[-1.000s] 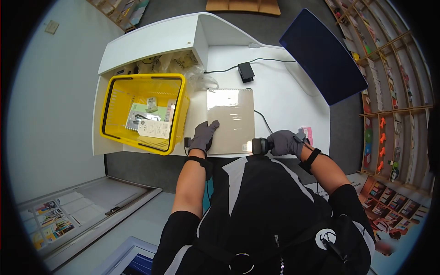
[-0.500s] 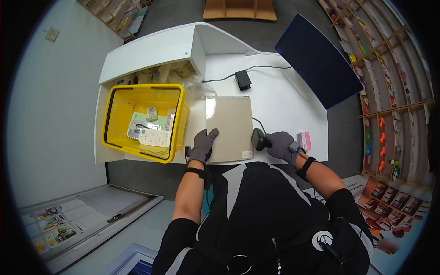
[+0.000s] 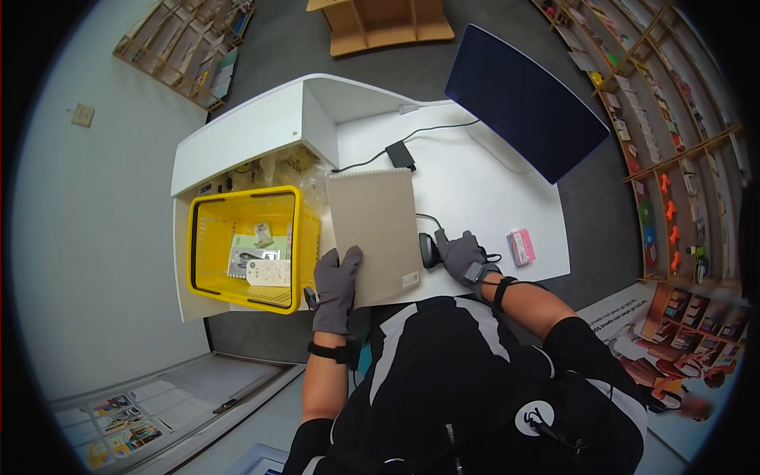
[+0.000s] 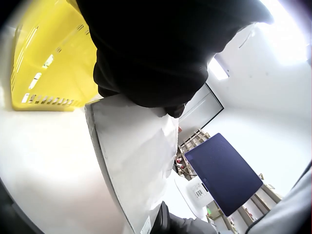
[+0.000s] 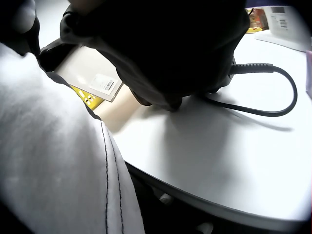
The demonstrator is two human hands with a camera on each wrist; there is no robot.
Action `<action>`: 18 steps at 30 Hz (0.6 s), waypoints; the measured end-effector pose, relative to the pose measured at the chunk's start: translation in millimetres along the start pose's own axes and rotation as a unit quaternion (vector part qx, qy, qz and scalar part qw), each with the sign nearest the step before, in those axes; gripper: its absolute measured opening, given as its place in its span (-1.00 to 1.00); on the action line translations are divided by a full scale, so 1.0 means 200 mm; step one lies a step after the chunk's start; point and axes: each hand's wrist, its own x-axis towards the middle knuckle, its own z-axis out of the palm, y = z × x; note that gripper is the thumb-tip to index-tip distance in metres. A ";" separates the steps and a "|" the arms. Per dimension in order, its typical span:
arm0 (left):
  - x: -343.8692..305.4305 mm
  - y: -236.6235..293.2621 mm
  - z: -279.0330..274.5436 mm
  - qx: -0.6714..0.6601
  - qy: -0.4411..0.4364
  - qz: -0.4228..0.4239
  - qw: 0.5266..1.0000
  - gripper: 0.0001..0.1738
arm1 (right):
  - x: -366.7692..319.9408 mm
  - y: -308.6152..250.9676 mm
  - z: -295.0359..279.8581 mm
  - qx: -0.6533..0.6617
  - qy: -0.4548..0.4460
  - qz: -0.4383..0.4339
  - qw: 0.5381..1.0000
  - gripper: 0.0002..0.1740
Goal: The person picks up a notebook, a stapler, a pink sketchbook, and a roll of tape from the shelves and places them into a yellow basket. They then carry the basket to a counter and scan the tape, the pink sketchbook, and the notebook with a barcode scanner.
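Note:
My gloved left hand (image 3: 336, 289) grips the left edge of a beige spiral notebook (image 3: 374, 229), with its thumb over the cover. In the left wrist view, the notebook (image 4: 131, 141) slants above the white desk. A barcode label (image 3: 410, 279) marks its lower right corner. Just right of the notebook lies a black barcode scanner (image 3: 428, 250), its head toward the notebook. My gloved right hand (image 3: 461, 257) is over its handle with fingers spread forward; the handle is mostly hidden. The scanner's cable (image 5: 278, 70) curves across the desk in the right wrist view.
A yellow basket (image 3: 298, 253) holding packaged stationery stands left of the notebook. Behind it, plastic bags (image 3: 297, 170) fill a white cubby. A small pink box (image 3: 521, 247) lies right of my right hand. A black stand (image 3: 400, 155) and a monitor (image 3: 530, 103) are farther back.
The notebook, gripped by my left hand, has shifted and appears raised from the desk. My right hand has turned with the scanner and its fingers have loosened. The head view has tilted.

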 end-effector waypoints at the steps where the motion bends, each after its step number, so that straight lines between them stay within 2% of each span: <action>1: -0.01 0.04 -0.01 0.015 0.004 0.010 1.000 -0.58 | 0.01 -0.01 -0.01 0.003 0.000 0.009 1.000 -0.33; 3: -0.02 0.11 -0.04 0.026 -0.008 0.012 1.000 -0.58 | 0.00 -0.01 0.00 0.045 0.011 -0.003 0.999 -0.40; 4: -0.02 0.14 -0.04 0.040 -0.009 0.009 0.999 -0.58 | 0.03 -0.02 0.09 0.052 0.008 0.020 0.998 -0.40; 6: -0.02 0.15 -0.06 0.040 -0.033 0.018 0.998 -0.58 | 0.16 -0.02 0.35 0.149 0.031 0.077 0.985 -0.48; 9: -0.02 0.24 -0.05 0.039 -0.043 0.022 0.998 -0.58 | 0.21 -0.05 0.46 0.207 0.034 0.137 0.968 -0.49; 11: -0.03 0.30 -0.05 0.032 -0.040 0.013 0.999 -0.59 | 0.15 -0.04 0.33 0.234 0.039 0.157 0.959 -0.49; 14: 0.06 0.21 -0.06 0.100 -0.052 0.004 0.994 -0.58 | -0.07 0.02 -0.03 0.163 0.016 0.030 0.986 -0.45; 15: 0.08 0.21 -0.06 0.133 -0.057 -0.003 0.990 -0.58 | -0.10 0.04 -0.08 0.163 0.018 0.033 0.986 -0.45; 16: 0.09 0.20 -0.04 0.132 -0.058 0.001 0.990 -0.58 | -0.12 0.07 -0.11 0.192 -0.002 0.026 0.981 -0.36; 18: 0.10 0.23 0.01 0.009 -0.074 -0.006 0.997 -0.56 | -0.16 0.12 -0.17 0.248 -0.040 0.011 0.968 -0.17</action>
